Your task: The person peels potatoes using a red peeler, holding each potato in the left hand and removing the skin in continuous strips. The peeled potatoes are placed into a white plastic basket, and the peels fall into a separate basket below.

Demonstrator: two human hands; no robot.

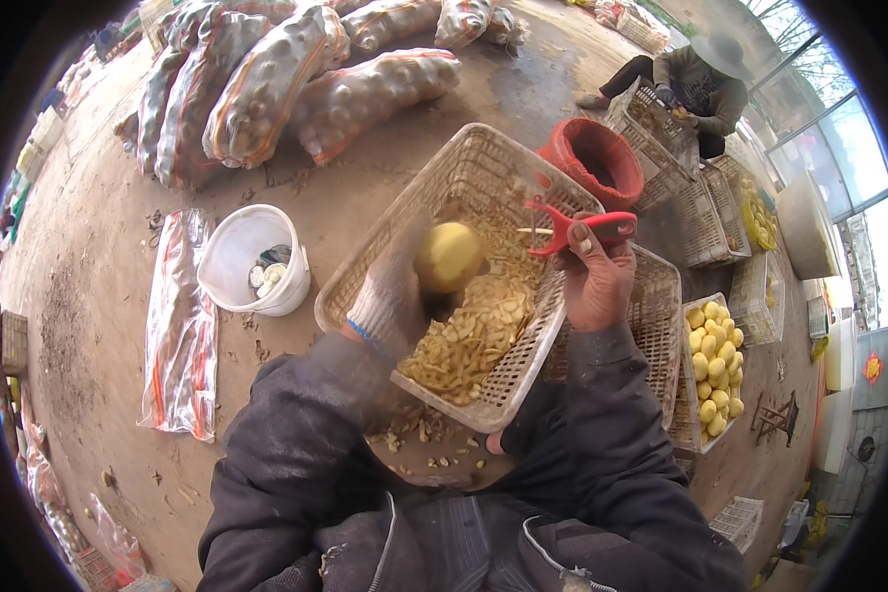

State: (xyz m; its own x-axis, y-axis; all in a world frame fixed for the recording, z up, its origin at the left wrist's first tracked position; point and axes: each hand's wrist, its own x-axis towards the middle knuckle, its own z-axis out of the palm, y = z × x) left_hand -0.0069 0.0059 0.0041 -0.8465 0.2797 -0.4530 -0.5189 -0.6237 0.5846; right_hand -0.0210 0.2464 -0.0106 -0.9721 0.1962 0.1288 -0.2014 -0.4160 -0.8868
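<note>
My left hand, in a pale knit glove with a blue cuff edge, grips a peeled yellow potato; motion blurs the fingers. My bare right hand holds a red Y-shaped peeler by its handle, blade end pointing left. Peeler and potato are apart. Both hands are over a dirty white plastic crate that stands tilted before me. A thick heap of potato peelings lies in it. More scraps are scattered on the ground between my feet.
Left stand a white bucket with small items inside and a flattened plastic sack. Full mesh-like sacks lie beyond. A red container and stacked crates are right, near a seated person. Peeled potatoes fill another crate.
</note>
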